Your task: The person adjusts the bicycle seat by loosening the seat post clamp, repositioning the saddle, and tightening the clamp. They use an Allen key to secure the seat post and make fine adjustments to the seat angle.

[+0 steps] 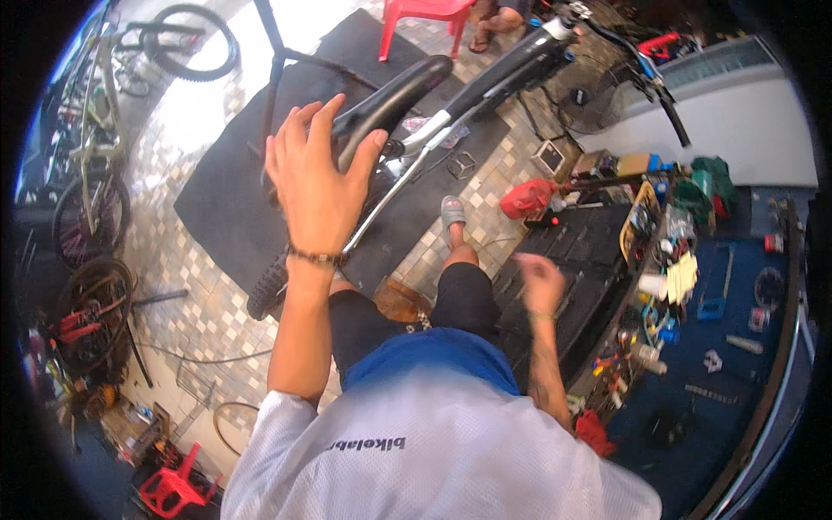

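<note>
My left hand [322,178] is at the rear of a black bicycle saddle [394,97], its fingers spread and its thumb crossing the saddle's near side. Whether the palm presses on the saddle, I cannot tell. The saddle belongs to a bicycle with a black and white frame [503,74], which stretches away to handlebars [646,65] at the far right. Part of its knobby rear tyre [267,288] shows below my left wrist. My right hand [542,284] is off to the right above a dark ribbed surface [568,251]; motion smears its fingers, and I make out nothing in it.
A black mat [234,195] lies under the bicycle on the tiled floor. Right of me, small tools and parts crowd a bench edge [646,347], with a red bag [527,199] farther off. Other bicycles [91,165] line the left. Another person [498,24] sits near a red chair [420,13].
</note>
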{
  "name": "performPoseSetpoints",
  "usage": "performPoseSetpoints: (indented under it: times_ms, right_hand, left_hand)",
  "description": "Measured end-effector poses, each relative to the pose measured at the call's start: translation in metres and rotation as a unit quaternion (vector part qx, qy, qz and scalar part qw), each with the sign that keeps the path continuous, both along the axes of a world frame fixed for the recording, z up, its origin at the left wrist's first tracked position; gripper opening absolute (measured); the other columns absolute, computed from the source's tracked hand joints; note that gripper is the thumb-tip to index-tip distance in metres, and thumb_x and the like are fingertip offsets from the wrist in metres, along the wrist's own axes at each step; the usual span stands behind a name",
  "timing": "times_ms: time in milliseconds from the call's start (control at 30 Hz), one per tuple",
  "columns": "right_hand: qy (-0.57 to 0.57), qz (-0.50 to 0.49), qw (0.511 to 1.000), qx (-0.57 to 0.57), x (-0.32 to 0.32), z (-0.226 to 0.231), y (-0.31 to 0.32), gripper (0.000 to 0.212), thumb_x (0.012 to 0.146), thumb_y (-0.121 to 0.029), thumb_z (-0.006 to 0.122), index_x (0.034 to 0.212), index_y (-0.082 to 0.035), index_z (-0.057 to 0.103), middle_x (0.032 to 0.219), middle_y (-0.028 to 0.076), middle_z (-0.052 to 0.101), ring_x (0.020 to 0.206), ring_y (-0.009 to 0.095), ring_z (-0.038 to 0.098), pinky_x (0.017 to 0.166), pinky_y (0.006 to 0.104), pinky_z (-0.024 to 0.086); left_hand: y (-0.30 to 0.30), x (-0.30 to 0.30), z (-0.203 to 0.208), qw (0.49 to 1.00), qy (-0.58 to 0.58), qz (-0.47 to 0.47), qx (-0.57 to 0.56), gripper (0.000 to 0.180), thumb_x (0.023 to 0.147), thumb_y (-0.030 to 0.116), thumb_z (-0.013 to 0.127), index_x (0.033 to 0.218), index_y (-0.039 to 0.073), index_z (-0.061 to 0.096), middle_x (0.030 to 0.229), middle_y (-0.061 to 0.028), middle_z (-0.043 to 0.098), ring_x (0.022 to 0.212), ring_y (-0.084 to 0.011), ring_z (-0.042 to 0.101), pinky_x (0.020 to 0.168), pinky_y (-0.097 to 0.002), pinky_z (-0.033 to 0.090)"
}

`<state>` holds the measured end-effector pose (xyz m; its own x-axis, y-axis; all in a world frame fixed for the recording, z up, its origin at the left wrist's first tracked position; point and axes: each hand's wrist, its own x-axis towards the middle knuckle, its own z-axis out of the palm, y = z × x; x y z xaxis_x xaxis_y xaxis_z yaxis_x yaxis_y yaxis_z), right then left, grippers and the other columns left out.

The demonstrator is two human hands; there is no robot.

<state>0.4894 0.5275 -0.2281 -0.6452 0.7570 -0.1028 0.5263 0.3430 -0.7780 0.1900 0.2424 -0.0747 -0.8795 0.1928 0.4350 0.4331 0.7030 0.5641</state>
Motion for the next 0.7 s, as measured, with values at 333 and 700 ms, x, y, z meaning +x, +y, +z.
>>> performPoseSetpoints:
  times_ms: [333,700]
  right_hand:
    - [-0.447,0.538,0.715,-0.015,-0.061,-0.32,-0.136,0.06,0.08,-0.023,0.085,0.138,-0.014,0.071,0.147,0.01,0.066,0.145,0.025,0.054,0.118,0.038,0.044]
    - [-0.523,0.576,0.614,-0.132,-0.016,-0.494,-0.071,0.037,0.08,-0.021,0.084,0.116,-0.011,0.083,0.121,0.015,0.078,0.115,0.034,0.074,0.096,0.0485,0.059]
  left_hand:
    - [-0.001,0.023,0.0,0.994,-0.108,0.012,-0.02,0.062,0.096,0.029,0.075,0.147,-0.002,0.058,0.142,-0.0198,0.062,0.135,-0.0305,0.058,0.119,-0.044,0.039]
    - [0.019,0.011,-0.002,0.979,-0.025,-0.056,-0.192,0.062,0.103,0.032,0.069,0.154,0.001,0.051,0.143,-0.0264,0.063,0.124,-0.0343,0.065,0.104,-0.0433,0.05]
